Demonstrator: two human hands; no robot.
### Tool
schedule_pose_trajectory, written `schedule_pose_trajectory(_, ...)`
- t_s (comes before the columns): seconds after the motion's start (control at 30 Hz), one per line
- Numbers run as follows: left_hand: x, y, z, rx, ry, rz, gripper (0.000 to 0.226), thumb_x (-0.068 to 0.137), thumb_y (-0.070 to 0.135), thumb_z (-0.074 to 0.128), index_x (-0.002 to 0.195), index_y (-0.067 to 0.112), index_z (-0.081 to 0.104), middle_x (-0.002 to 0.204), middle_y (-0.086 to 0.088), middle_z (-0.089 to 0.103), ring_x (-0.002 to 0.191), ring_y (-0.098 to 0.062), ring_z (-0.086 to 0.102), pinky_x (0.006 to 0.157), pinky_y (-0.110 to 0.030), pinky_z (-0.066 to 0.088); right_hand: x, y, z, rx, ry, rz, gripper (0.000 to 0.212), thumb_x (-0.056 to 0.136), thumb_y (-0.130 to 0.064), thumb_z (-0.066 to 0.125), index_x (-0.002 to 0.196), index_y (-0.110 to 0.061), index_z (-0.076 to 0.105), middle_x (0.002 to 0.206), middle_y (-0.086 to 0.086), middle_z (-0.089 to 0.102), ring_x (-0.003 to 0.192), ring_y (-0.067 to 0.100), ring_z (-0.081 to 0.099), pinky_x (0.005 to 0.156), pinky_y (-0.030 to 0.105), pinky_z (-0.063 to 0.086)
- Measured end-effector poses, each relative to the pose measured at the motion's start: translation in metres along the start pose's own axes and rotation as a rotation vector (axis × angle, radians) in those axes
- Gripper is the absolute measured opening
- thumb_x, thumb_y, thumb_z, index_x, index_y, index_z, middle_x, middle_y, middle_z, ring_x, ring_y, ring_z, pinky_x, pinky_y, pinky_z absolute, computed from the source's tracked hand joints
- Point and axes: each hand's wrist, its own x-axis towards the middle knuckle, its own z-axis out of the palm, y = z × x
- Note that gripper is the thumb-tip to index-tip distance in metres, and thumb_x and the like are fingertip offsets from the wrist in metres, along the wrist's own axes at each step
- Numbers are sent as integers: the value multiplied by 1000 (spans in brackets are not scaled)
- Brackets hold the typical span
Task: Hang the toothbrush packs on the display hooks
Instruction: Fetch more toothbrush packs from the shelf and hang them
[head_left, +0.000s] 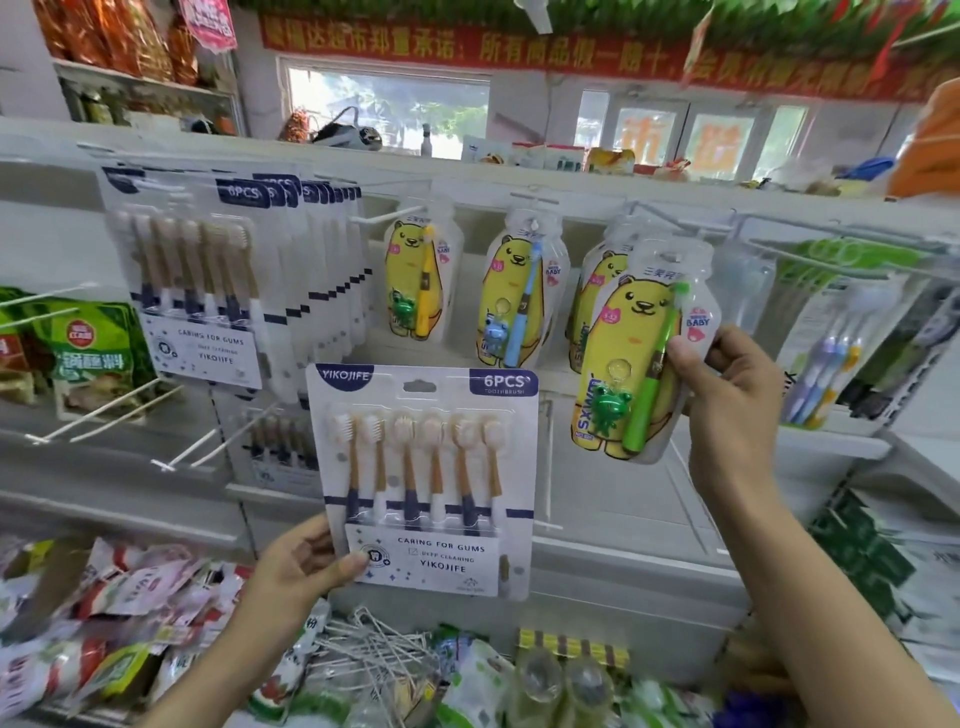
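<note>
Holding two packs at once is the main risk here — each hand has only a light edge grip. Nearest, the left hand (306, 564) pinches the lower left corner of the six-brush pack (423, 480), thumb on the printed front and the other fingers curled behind; the card stands upright in mid-air, well below the hooks, and held by one corner it could swing or slip down into the loose snack packets (130, 613) and the pile of spare wire hooks (374, 654) below. Its hang slot (420, 386) is small, so threading it one-handed onto a hook already crowded with hung six-brush packs (208, 280) could miss, or nudge those off. Further up, the right hand (727, 384) grips the right edge of the bear pack (641, 358) with the green brush, thumb across the front and fingers wrapped behind. The pack's top sits at the level of a display hook (675, 221), just in front of another bear pack (597, 291); whether its hole is on the wire yet, I cannot tell. If it is not and the grip loosens, the slick plastic pouch would likely drop; pushing it back hard could crumple the one behind. Beyond, two more bear packs (421, 275) hang on their own hooks, clear of both hands, and a bare white hook (387, 215) juts out beside them — something a sleeve or card edge might catch.
</note>
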Motion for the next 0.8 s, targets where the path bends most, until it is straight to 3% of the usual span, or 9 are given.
schedule_pose_trajectory(0.03, 1, -1, 0, -8, -13, 8, 41, 72, 16, 86, 109, 12, 69, 99, -4, 78, 90, -23, 73, 68, -21, 58, 6, 2, 0, -7, -5, 21, 17, 93, -4, 63, 96, -18, 71, 88, -3, 75, 84, 17, 68, 81, 48, 56)
schedule_pose_trajectory(0.1, 2, -3, 1, 7, -27, 11, 78, 47, 50, 94, 111, 13, 70, 102, -4, 78, 91, -21, 74, 71, -22, 59, 18, 8, 2, -23, -22, 49, 17, 93, -4, 62, 96, -18, 71, 88, -2, 75, 86, 19, 69, 84, 54, 56)
schedule_pose_trajectory(0.17, 2, -2, 3, 0, -19, 10, 95, 34, 63, 92, 112, 14, 70, 103, -5, 77, 92, -21, 74, 73, -23, 59, 32, 14, 5, -49, -48, 80, 18, 94, -4, 61, 94, -19, 71, 89, -2, 76, 87, 21, 69, 87, 58, 54)
schedule_pose_trajectory(0.33, 3, -3, 6, -34, -34, 28, 97, 34, 64, 93, 112, 12, 70, 104, -7, 77, 94, -22, 73, 75, -24, 59, 65, 25, 10, -108, -66, 176, 19, 96, -7, 59, 95, -22, 71, 97, 3, 75, 98, 26, 71, 94, 58, 54)
schedule_pose_trajectory(0.43, 0, -2, 6, -45, -24, 38, 96, 36, 62, 93, 114, 11, 68, 104, -7, 77, 94, -22, 73, 75, -22, 59, 78, 30, 13, -152, -88, 181, 18, 98, -8, 56, 107, -13, 71, 104, 8, 75, 101, 27, 71, 94, 52, 55)
schedule_pose_trajectory(0.57, -3, -8, 6, -72, -4, 36, 75, 52, 47, 94, 112, 10, 69, 102, -8, 77, 94, -25, 73, 73, -22, 59, 91, 38, 17, -203, -97, 190, 22, 99, -11, 55, 115, -10, 69, 104, 5, 74, 102, 25, 70, 85, 44, 57)
schedule_pose_trajectory(0.7, -9, -15, 1, -70, 13, 21, 91, 38, 61, 93, 112, 12, 70, 104, -9, 77, 94, -26, 74, 75, -26, 60, 90, 46, 15, -231, -92, 171, 17, 97, -14, 57, 108, -13, 69, 101, 4, 74, 98, 21, 71, 85, 42, 58)
schedule_pose_trajectory(0.8, -14, -20, -6, -84, 21, 7, 70, 48, 54, 94, 105, 17, 75, 104, -11, 76, 96, -29, 73, 75, -27, 60, 80, 52, 14, -264, -33, 170, 19, 93, -8, 65, 110, -12, 58, 99, 1, 67, 97, 20, 67, 79, 33, 54)
